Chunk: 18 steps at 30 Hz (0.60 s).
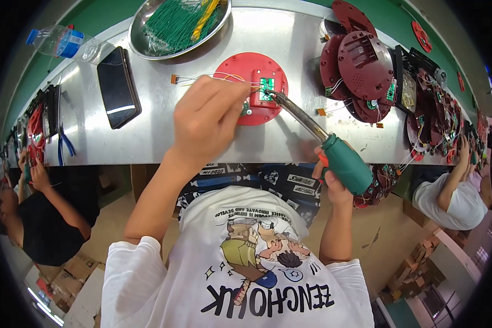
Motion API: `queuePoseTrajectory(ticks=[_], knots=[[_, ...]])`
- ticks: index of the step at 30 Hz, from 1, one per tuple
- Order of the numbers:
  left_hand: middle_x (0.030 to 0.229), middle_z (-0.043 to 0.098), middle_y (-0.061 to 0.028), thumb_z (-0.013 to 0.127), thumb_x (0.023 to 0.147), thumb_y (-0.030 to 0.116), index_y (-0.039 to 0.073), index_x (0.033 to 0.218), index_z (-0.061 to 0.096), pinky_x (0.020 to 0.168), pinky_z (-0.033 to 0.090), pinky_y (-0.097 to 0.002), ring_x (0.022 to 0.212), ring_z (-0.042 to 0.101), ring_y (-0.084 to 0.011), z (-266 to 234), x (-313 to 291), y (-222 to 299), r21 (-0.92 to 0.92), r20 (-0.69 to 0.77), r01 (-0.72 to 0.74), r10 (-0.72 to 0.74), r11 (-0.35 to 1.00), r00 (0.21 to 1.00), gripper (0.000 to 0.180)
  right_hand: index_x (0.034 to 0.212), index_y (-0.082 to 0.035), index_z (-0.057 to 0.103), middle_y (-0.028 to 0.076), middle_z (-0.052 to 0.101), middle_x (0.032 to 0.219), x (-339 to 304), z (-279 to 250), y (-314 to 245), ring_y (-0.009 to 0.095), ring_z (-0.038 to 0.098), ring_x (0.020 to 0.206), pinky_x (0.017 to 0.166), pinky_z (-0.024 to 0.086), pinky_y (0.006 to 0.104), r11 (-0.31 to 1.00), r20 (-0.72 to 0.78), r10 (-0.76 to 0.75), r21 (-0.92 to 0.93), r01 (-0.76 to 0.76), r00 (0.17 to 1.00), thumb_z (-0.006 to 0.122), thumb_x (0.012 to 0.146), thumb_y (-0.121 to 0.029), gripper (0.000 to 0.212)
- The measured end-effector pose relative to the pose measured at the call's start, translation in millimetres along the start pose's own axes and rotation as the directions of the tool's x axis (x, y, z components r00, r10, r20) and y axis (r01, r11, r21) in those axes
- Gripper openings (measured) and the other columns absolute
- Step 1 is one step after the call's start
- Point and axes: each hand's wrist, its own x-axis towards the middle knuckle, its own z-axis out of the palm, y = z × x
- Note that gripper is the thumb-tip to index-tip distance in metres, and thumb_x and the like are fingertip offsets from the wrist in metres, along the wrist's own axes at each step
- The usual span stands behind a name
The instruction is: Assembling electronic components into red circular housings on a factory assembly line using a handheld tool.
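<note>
A round red plastic disc (268, 115) lies on the metal bench in front of me. A small green circuit board (267, 88) sits in its raised square part. My left hand (205, 117) is closed over the disc's left side, its fingertips pinching a thin wire (255, 87) at the board's edge. Part of the disc is hidden behind this hand. My right hand (339, 191) is wrapped around the green handle of a soldering iron (347, 164), whose tip touches or nearly touches the board. Thin wires with a small brown end piece (174, 79) trail leftward.
Cut green and yellow wires (183, 24) fill a metal bowl (133, 41) at the back. A black phone (117, 87) and a plastic bottle (65, 45) lie to the left, with blue-handled pliers (65, 143) beyond. Dark red discs (365, 59) are stacked right. Co-workers sit on both sides.
</note>
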Motion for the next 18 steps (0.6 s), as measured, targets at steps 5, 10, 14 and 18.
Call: queuePoseTrajectory(ticks=[5,10,14,18], knots=[[0.080,0.066,-0.0100,0.071,0.074,-0.006,0.000,0.088,0.068,0.062,0.050,-0.0342,0.070,0.062,-0.0263,13.3,-7.1,-3.9,-0.018,0.126,0.056,-0.053,0.998,0.991,0.015,0.100,0.006,0.066,0.013,0.067,0.088,4.6,-0.4,-6.8,0.017,0.062,0.066,0.067,0.051,0.0290,0.988,0.000,0.001,-0.152,-0.001,1.000,0.069,0.076,-0.013,0.030],[0.079,0.065,-0.0098,0.071,0.072,-0.006,0.000,0.088,0.068,0.062,0.050,-0.0341,0.070,0.061,-0.0259,16.1,-6.3,-4.5,-0.004,0.129,0.041,-0.040,0.999,0.991,0.017,0.094,0.005,0.066,0.014,0.066,0.088,6.6,-1.0,-8.5,0.022,0.063,0.073,0.069,0.051,0.0299,0.982,0.012,-0.003,-0.189,0.005,1.000,0.069,0.072,-0.009,0.026],[0.079,0.064,-0.0100,0.071,0.072,-0.006,0.000,0.089,0.068,0.062,0.049,-0.0343,0.069,0.061,-0.0256,17.6,-7.8,-6.2,0.002,0.128,0.039,-0.039,0.999,0.991,0.018,0.092,0.005,0.066,0.014,0.066,0.086,7.9,0.3,-9.4,0.022,0.062,0.071,0.068,0.050,0.0301,0.980,0.018,-0.001,-0.201,0.004,1.000,0.069,0.072,-0.010,0.025],[0.080,0.063,-0.0087,0.071,0.072,-0.003,0.001,0.087,0.066,0.060,0.050,-0.0349,0.070,0.060,-0.0259,19.2,-9.3,-8.0,0.020,0.129,0.011,-0.013,1.000,0.992,0.016,0.090,0.005,0.065,0.012,0.065,0.083,8.3,-3.2,-8.6,0.022,0.060,0.068,0.066,0.050,0.0307,0.975,0.066,-0.029,-0.218,0.043,0.997,0.070,0.073,-0.010,0.023]])
